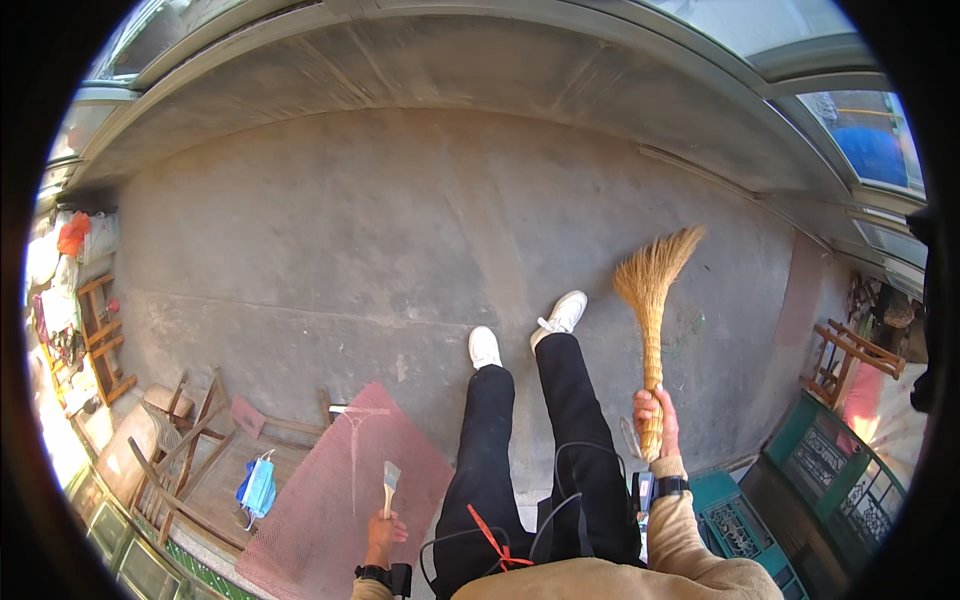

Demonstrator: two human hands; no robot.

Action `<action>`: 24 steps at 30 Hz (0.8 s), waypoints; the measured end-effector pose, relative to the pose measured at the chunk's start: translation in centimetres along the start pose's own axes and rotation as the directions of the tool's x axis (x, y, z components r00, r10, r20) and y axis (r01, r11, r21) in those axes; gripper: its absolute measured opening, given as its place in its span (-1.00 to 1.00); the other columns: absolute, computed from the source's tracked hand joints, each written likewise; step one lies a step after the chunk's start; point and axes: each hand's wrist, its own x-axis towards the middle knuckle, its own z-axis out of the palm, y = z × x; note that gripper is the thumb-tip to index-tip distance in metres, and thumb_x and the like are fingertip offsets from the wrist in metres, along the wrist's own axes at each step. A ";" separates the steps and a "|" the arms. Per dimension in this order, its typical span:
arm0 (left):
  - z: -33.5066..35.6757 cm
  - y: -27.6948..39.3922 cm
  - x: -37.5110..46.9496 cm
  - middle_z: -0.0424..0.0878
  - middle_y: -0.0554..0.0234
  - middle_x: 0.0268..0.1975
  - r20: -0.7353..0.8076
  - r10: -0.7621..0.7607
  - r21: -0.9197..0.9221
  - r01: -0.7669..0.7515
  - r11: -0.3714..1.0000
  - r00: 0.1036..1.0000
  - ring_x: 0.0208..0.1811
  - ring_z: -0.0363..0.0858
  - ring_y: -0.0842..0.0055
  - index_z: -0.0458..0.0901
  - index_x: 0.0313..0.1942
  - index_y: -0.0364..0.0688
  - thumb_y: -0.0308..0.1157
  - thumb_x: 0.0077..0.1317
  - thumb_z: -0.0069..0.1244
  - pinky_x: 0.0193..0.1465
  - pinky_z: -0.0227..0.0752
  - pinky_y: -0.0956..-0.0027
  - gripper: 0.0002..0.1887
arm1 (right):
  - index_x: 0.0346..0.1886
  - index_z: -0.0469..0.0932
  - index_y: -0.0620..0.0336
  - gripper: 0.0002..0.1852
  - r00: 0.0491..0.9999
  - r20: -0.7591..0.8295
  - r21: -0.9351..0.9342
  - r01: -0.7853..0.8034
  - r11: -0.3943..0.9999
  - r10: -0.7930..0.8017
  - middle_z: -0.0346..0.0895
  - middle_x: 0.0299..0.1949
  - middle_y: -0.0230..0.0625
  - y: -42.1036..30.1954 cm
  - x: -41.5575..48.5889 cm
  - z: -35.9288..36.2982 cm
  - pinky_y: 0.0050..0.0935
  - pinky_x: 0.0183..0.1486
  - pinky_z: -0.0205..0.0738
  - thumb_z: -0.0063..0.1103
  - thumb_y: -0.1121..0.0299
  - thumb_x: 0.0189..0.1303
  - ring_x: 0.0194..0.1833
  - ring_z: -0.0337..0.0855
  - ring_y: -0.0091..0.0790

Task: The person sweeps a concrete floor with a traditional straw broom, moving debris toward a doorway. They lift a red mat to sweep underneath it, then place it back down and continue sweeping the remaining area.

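Note:
My right hand grips the bound handle of a straw broom. The broom's bristles fan out above the grey concrete floor, ahead and to the right of my white shoes. In my left hand is a flat paintbrush with a wooden handle and pale bristles pointing up and away from me. Beneath that hand lies a pink textured mat. A pale T-shaped tool, perhaps a squeegee, shows over the mat's far part.
Blue face masks hang or lie by a wooden chair on the left. Bags and a wooden rack stand farther left. Green metal doors and a wooden stool are at right. A low wall with windows runs ahead.

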 end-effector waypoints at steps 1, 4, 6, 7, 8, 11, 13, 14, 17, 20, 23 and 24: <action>0.1 -0.3 -0.4 0.58 -0.01 -0.50 -0.010 -0.002 0.012 0.002 1.000 1.000 -0.64 0.61 0.24 0.43 -0.17 -0.25 -0.55 0.24 -0.24 -0.66 0.53 0.24 -0.83 | -0.31 0.33 0.26 -0.76 0.993 0.100 0.071 -0.062 0.996 0.055 0.28 -0.53 -0.45 0.8 0.0 0.6 -0.62 -0.49 0.35 0.07 0.27 0.32 -0.54 0.30 -0.59; 0.9 -0.9 -1.2 0.59 -0.02 -0.49 -0.049 -0.023 -0.025 0.022 0.999 0.999 -0.64 0.63 0.24 0.45 -0.18 -0.24 -0.56 0.24 -0.24 -0.65 0.55 0.22 -0.83 | -0.06 0.32 0.26 -0.73 0.980 -0.166 -0.464 -0.175 0.868 0.109 0.37 -0.49 -0.29 3.4 1.1 3.5 -0.35 -0.35 0.52 0.11 0.41 0.23 -0.41 0.49 -0.40; 1.5 -1.1 -1.8 0.61 -0.06 -0.47 -0.038 -0.037 -0.075 0.034 0.997 0.999 -0.60 0.64 0.20 0.44 -0.16 -0.26 -0.56 0.25 -0.20 -0.60 0.59 0.16 -0.84 | 0.15 0.24 0.16 -0.55 0.989 -0.123 -0.730 -0.144 0.668 0.079 0.42 -0.40 -0.26 5.4 2.9 5.5 -0.38 -0.46 0.52 0.10 0.46 0.19 -0.46 0.52 -0.40; 2.0 -1.1 -1.9 0.61 -0.08 -0.46 -0.034 -0.039 -0.074 0.037 0.997 0.999 -0.59 0.65 0.18 0.43 -0.15 -0.27 -0.56 0.26 -0.18 -0.58 0.60 0.14 -0.84 | 0.20 0.22 0.11 -0.49 0.986 -0.165 -0.816 -0.146 0.559 0.017 0.41 -0.45 -0.29 6.3 4.2 6.5 -0.38 -0.50 0.51 0.10 0.49 0.17 -0.52 0.51 -0.41; 2.7 -1.0 -2.2 0.61 -0.08 -0.45 -0.032 -0.030 -0.074 0.027 0.997 0.999 -0.59 0.65 0.18 0.43 -0.15 -0.27 -0.56 0.26 -0.18 -0.58 0.60 0.14 -0.84 | 0.23 0.21 0.12 -0.46 0.993 -0.112 -0.880 -0.115 0.461 0.034 0.39 -0.48 -0.31 7.1 5.2 7.5 -0.40 -0.55 0.47 0.10 0.50 0.17 -0.57 0.48 -0.44; 4.6 -0.7 -3.3 0.61 -0.06 -0.47 -0.038 -0.024 -0.041 0.022 0.999 0.999 -0.60 0.65 0.20 0.43 -0.15 -0.26 -0.55 0.26 -0.19 -0.60 0.59 0.16 -0.84 | 0.25 0.21 0.12 -0.44 0.986 -0.110 -0.960 -0.138 0.245 0.125 0.33 -0.49 -0.40 9.8 7.6 10.1 -0.50 -0.63 0.39 0.16 0.47 0.17 -0.65 0.41 -0.52; 6.0 -0.4 -3.7 0.61 -0.03 -0.50 -0.023 -0.031 -0.050 0.030 0.998 0.999 -0.63 0.63 0.23 0.44 -0.17 -0.23 -0.54 0.25 -0.21 -0.65 0.56 0.22 -0.83 | 0.31 0.19 0.04 -0.42 0.950 -0.068 -0.979 -0.123 0.165 0.306 0.31 -0.50 -0.44 10.9 10.8 12.4 -0.52 -0.64 0.34 0.17 0.35 0.24 -0.66 0.38 -0.56; 6.5 -0.2 -3.9 0.61 -0.03 -0.50 -0.015 -0.048 -0.071 0.047 0.996 0.999 -0.63 0.63 0.24 0.44 -0.16 -0.24 -0.54 0.25 -0.21 -0.64 0.56 0.21 -0.83 | 0.39 0.10 0.03 -0.35 0.931 0.031 -0.988 -0.027 0.151 0.365 0.28 -0.53 -0.45 11.3 12.8 13.5 -0.51 -0.64 0.34 0.15 0.34 0.26 -0.65 0.39 -0.55; 7.5 0.8 -3.9 0.62 -0.05 -0.48 -0.003 -0.052 -0.062 0.052 0.997 0.999 -0.61 0.64 0.22 0.42 -0.16 -0.26 -0.54 0.27 -0.21 -0.62 0.58 0.19 -0.85 | 0.50 -0.14 -0.01 -0.16 0.907 0.073 -0.997 0.083 -0.005 0.414 0.41 -0.49 -0.36 12.8 21.1 17.0 -0.48 -0.60 0.40 0.15 0.32 0.25 -0.63 0.44 -0.51; 7.6 1.9 -4.0 0.61 -0.09 -0.46 -0.012 -0.020 -0.014 0.020 1.000 1.000 -0.59 0.65 0.18 0.41 -0.19 -0.29 -0.54 0.29 -0.23 -0.58 0.60 0.15 -0.88 | 0.51 -0.11 -0.05 -0.18 0.895 0.159 -0.969 0.223 -0.108 0.417 0.43 -0.46 -0.33 10.9 26.5 18.6 -0.48 -0.59 0.41 0.15 0.32 0.26 -0.61 0.46 -0.51; 7.4 2.9 -4.1 0.61 -0.09 -0.47 -0.018 -0.011 -0.006 0.011 1.000 1.000 -0.61 0.64 0.18 0.41 -0.19 -0.27 -0.54 0.30 -0.23 -0.59 0.60 0.16 -0.88 | 0.51 -0.09 -0.12 -0.20 0.917 0.037 -0.997 0.006 0.078 0.396 0.42 -0.43 -0.33 6.0 24.9 17.4 -0.51 -0.58 0.42 0.14 0.29 0.28 -0.58 0.45 -0.53; 7.4 3.3 -4.0 0.61 -0.08 -0.47 -0.021 -0.017 -0.015 0.017 1.000 1.000 -0.62 0.64 0.18 0.41 -0.19 -0.27 -0.54 0.30 -0.23 -0.59 0.60 0.16 -0.88 | 0.51 -0.09 -0.14 -0.20 0.916 -0.030 -0.976 -0.113 0.186 0.399 0.41 -0.42 -0.33 3.5 23.2 16.8 -0.52 -0.58 0.42 0.14 0.28 0.29 -0.58 0.45 -0.53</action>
